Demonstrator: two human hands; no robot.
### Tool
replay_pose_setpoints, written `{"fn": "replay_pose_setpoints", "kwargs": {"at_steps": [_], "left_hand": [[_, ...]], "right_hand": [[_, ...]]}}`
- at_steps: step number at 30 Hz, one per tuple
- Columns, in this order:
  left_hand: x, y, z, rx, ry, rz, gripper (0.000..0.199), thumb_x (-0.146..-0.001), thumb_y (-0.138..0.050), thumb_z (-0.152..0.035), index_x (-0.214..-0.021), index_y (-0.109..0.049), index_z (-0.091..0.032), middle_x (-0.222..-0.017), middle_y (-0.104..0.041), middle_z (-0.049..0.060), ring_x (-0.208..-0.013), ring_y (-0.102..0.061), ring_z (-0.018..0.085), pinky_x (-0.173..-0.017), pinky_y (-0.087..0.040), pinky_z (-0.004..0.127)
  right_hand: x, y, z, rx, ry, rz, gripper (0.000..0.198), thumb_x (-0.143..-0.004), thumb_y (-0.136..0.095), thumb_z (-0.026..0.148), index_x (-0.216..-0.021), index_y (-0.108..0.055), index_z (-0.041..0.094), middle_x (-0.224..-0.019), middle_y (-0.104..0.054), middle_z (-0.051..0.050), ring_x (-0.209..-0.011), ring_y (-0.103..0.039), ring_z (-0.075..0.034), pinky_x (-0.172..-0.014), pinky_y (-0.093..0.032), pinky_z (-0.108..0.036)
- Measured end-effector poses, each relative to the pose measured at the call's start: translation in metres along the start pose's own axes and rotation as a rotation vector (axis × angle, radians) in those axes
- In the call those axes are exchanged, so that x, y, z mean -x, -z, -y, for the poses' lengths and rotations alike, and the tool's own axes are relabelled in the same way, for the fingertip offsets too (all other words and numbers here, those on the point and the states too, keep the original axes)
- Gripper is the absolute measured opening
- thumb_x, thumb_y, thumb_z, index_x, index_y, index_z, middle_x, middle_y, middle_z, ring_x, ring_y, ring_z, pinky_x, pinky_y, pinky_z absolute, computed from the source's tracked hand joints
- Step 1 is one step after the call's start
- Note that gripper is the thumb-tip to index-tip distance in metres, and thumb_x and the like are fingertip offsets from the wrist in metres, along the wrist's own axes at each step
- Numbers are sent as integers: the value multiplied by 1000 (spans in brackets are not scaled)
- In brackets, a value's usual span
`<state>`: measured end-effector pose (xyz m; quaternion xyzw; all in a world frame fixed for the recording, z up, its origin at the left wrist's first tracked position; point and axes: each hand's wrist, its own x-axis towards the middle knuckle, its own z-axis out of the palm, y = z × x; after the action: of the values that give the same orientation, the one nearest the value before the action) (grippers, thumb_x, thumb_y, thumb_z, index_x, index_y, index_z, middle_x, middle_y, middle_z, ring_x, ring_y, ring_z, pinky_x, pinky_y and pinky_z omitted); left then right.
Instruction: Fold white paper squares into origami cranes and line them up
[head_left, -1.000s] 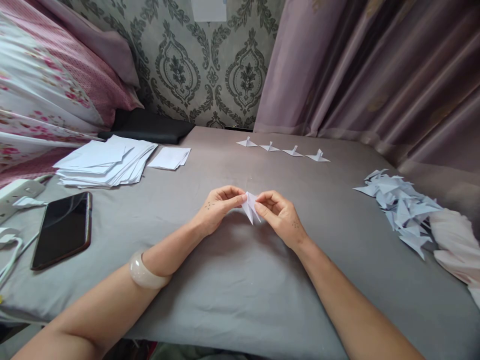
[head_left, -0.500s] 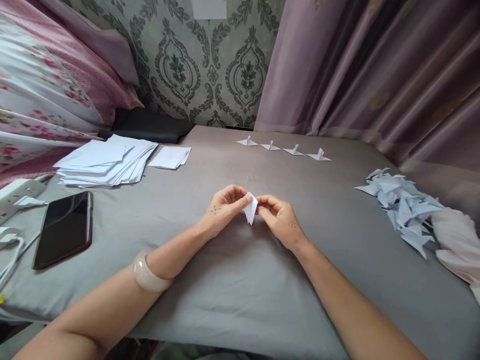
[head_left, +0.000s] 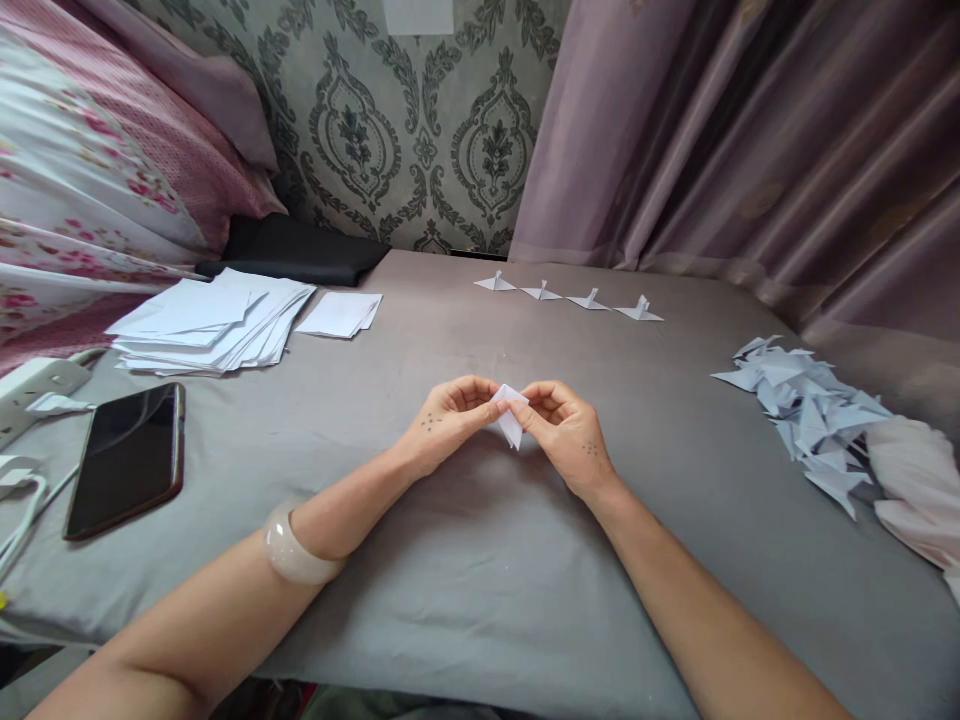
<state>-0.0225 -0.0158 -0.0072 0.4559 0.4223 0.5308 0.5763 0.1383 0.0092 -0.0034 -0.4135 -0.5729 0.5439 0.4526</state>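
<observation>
**Folded Paper Held Between Both Hands**

Nearest, a pale, glossy bangle (head_left: 291,550) encircles the left forearm. Beyond it, the left hand (head_left: 450,418) and right hand (head_left: 564,430) meet over the middle of the grey cloth (head_left: 480,590). Each thumb and its fingers are closed on one small folded white paper (head_left: 513,430), clamped along its upper part; the point hangs down, just above the cloth. The thumbs cover part of the folds, so I cannot tell how many layers lie beneath.

To the left, a dark phone (head_left: 126,460) lies screen up, beside a white power strip (head_left: 41,385) with a plug seated in it. To the right, a loose pile of folded paper pieces (head_left: 806,405) adjoins a pale bundled fabric (head_left: 919,475).

Farther back on the left, a large paper stack (head_left: 199,325) sits next to a smaller paper stack (head_left: 340,315). Toward the far edge, four winged paper figures (head_left: 637,312) form a row. Behind them stand the patterned wall (head_left: 420,130) and a mauve curtain (head_left: 675,140).
</observation>
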Motion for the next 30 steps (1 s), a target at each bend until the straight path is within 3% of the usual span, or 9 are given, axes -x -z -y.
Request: {"fn": "replay_pose_setpoints", "kwargs": {"at_steps": [4, 7, 11, 18, 25, 28, 30], "left_hand": [[-2, 1, 3, 17, -35, -10, 26, -73, -76, -35, -88, -70, -14, -87, -70, 4, -82, -64, 16, -84, -48, 32], [-3, 2, 3, 12, -55, -28, 25, -72, -77, -34, -87, -70, -15, -87, -71, 4, -81, -64, 16, -83, -49, 31], [-3, 3, 3, -3, -63, 1, 23, -73, -76, -33, -86, -69, -16, -86, -70, 3, -81, -63, 15, -83, -48, 30], [-3, 7, 9, -171, 4, 60, 22, -72, -76, -33, -84, -68, -15, -78, -66, 2, -75, -59, 14, -76, -45, 28], [-4, 2, 8, 93, 98, -44, 25, -65, -80, -26, -83, -66, -15, -80, -68, 2, -76, -60, 13, -77, -44, 27], [-3, 1, 7, 10, 114, -25, 25, -68, -78, -29, -83, -63, -16, -83, -66, 2, -75, -59, 12, -75, -44, 27], [-1, 0, 7, -132, -7, -62, 27, -70, -77, -30, -87, -61, -17, -88, -65, 2, -79, -59, 14, -75, -45, 27]], "right_hand": [[-2, 3, -1, -87, -75, 49, 38, -65, -79, 41, -94, -64, 21, -83, -69, -2, -77, -65, -16, -68, -53, -30], [-3, 6, -2, -77, -115, 105, 33, -68, -76, 44, -90, -69, 21, -83, -70, -3, -75, -64, -15, -69, -52, -30], [-3, 7, -3, -68, -98, 74, 26, -68, -77, 42, -81, -70, 21, -78, -70, -1, -72, -63, -14, -71, -51, -30], [1, 4, -5, 297, 240, 24, 13, -78, -69, 34, -81, -70, 22, -80, -67, -2, -74, -62, -14, -75, -50, -30], [-2, 3, -7, 102, 46, -30, 30, -72, -73, 38, -94, -63, 20, -93, -70, -6, -86, -66, -18, -81, -52, -33], [-3, 4, -5, 116, 70, -61, 37, -70, -73, 35, -102, -61, 21, -94, -68, -5, -83, -65, -17, -81, -53, -33], [-2, 4, -5, 189, 128, -72, 40, -72, -72, 32, -108, -58, 22, -92, -67, -3, -79, -64, -16, -79, -53, -33]]}}
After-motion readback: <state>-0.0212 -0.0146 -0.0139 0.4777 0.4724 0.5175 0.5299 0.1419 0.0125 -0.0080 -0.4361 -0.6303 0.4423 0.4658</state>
